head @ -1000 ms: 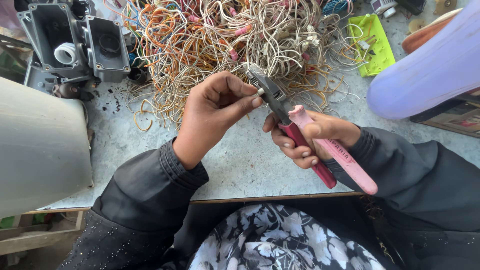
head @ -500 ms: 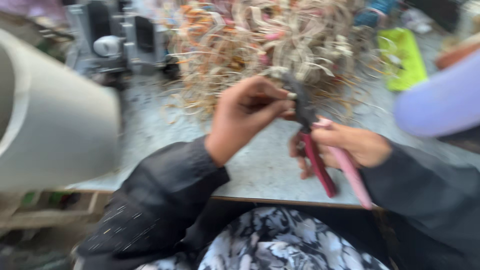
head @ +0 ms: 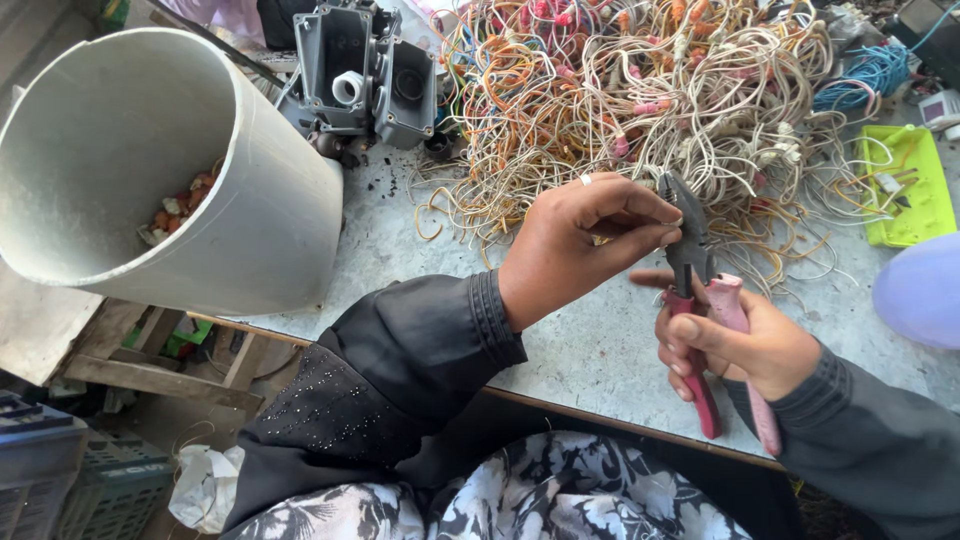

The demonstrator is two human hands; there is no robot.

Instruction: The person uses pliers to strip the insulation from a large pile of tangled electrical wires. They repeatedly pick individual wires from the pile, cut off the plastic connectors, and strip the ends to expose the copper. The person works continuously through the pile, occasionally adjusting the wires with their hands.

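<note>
Over the near table edge, the right hand (head: 745, 345) grips pink-handled pliers (head: 700, 300); left hand (head: 575, 245) fingers pinch narrowly at the jaws, best kept clear of the bite, wire pile (head: 640, 90) beyond.

Left hand (head: 575, 250): raised above the bench's near edge, wrist bent, fingers (head: 640, 215) pinched together at the tips, pointing right. Forearm in a dark sleeve runs back towards the body. Right hand (head: 745, 345): lower and to the right, just inside the near edge, fingers curled closed in a fist grip, thumb across the top, dark sleeve behind.
</note>
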